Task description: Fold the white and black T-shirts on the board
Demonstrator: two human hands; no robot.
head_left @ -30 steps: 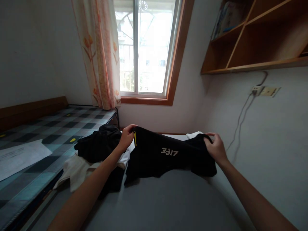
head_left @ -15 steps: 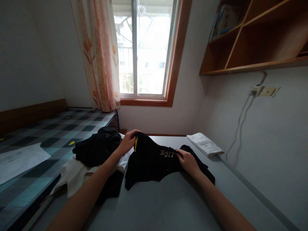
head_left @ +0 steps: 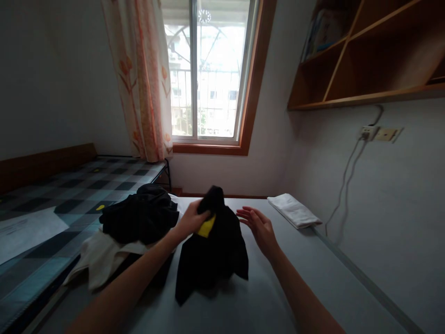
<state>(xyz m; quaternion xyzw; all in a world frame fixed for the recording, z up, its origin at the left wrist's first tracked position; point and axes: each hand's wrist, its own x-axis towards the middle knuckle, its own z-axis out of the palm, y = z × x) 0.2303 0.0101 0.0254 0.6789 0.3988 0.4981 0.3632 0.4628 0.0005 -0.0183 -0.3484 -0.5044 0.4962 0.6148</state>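
In the head view, a person's left hand (head_left: pixel 192 218) grips a black garment (head_left: pixel 219 250) near its upper end, fingers clamped on the cloth beside a patch of yellow (head_left: pixel 206 227). The garment is raised over the middle of a pale table (head_left: pixel 264 297), to the right of the left hand and below it, its long axis running from the far, upper end down toward the wearer. Its lower edge splits into uneven points, one at the left reaching closest to the camera (blur and shadow hide whether that edge brushes the tabletop).

The right hand (head_left: pixel 257 228) holds nothing, fingers parted and pointing left at the garment's upper right side. A narrow gap appears to separate fingertips from fabric. Of the two hands, the left is the nearer, being in contact; the right is just beside, with the garment directly to its left and extending lower than the hand.

To the left of the left forearm, a heap of black clothing (head_left: pixel 139 215) rests over a light-coloured cloth (head_left: pixel 99 260), close to a checked bed (head_left: pixel 121 171). At the table's far right lies a folded white cloth (head_left: pixel 295 211), near the wall and well apart from the garment.
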